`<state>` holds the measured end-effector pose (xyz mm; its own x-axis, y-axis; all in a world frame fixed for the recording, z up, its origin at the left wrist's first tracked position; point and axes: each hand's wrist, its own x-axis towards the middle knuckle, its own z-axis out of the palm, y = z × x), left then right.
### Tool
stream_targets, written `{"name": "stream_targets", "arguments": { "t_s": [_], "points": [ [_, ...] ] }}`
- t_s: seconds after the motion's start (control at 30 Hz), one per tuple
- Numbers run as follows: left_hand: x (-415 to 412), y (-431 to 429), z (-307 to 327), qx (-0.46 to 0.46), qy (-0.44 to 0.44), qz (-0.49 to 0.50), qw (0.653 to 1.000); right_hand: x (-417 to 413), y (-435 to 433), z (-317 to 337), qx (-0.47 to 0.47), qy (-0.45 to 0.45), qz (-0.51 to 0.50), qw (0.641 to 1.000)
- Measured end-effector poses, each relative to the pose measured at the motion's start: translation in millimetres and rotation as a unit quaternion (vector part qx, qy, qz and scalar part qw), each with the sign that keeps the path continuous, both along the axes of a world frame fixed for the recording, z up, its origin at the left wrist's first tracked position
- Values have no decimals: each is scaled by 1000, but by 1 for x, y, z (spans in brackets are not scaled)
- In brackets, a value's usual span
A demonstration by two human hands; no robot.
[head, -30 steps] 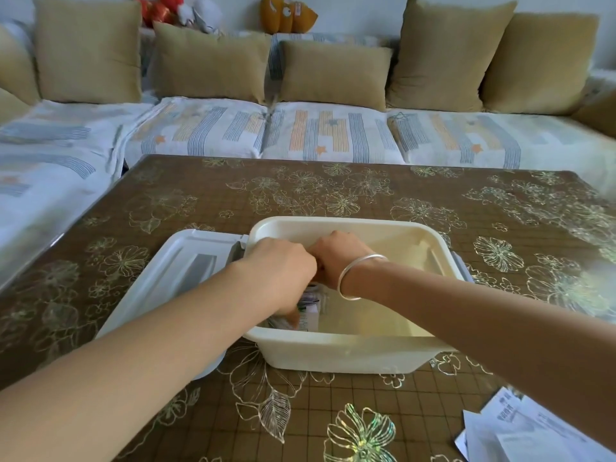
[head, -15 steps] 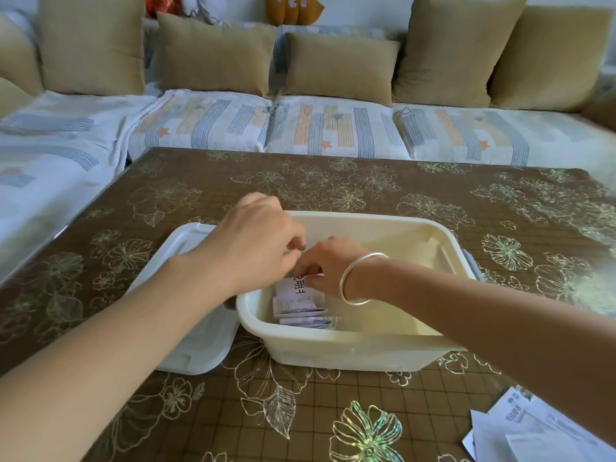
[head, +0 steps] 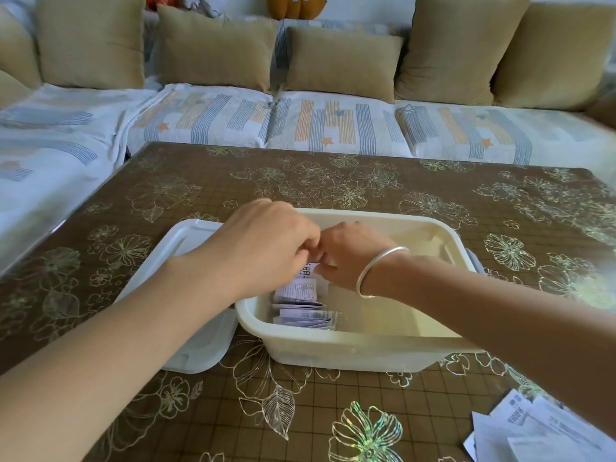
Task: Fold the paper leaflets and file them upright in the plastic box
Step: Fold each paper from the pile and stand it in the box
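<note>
A brown bench (head: 366, 181) patterned with pale flowers and a fine grid carries a cream plastic box (head: 350, 356) at its middle, a white lid (head: 200, 348) lying flat just beside the box's left wall, and loose paper leaflets (head: 540, 431) spread at the near right corner.

Silver bangle (head: 368, 269) — right wrist
</note>
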<state>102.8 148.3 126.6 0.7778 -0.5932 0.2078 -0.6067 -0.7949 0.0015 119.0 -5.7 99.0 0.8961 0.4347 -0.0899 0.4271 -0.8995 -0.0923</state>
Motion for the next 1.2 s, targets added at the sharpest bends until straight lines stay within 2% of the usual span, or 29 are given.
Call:
{"name": "stream_targets", "arguments": {
  "t_s": [0.1,0.2,0.27,0.43,0.5,0.6,0.9,1.07,1.2],
  "points": [
    [-6,-4,3,75,66,9,995,-6,-2,4,-4,-11,16,1000],
    [-9,-14,-2,174,146,10,974,-4,-4,-1,4,8,24,1000],
    [-8,-21,-8,239,164,9,957,-1,-7,-6,17,12,20,1000],
    [7,-35,-17,316,260,10,912,2,-14,-5,17,-2,23,1000],
    [11,-39,-16,322,305,4,896,1,-16,-4,12,-4,24,1000],
    [14,-41,-13,311,328,7,892,1,-19,-5,13,1,18,1000],
    [23,-39,-5,268,289,30,919,-2,-31,2,26,-12,-3,1000],
    [23,-35,-1,198,266,23,943,-9,-34,7,33,-12,-15,999],
    [21,-39,-15,247,290,26,924,-16,-37,13,48,-14,-26,998]
  ]
}}
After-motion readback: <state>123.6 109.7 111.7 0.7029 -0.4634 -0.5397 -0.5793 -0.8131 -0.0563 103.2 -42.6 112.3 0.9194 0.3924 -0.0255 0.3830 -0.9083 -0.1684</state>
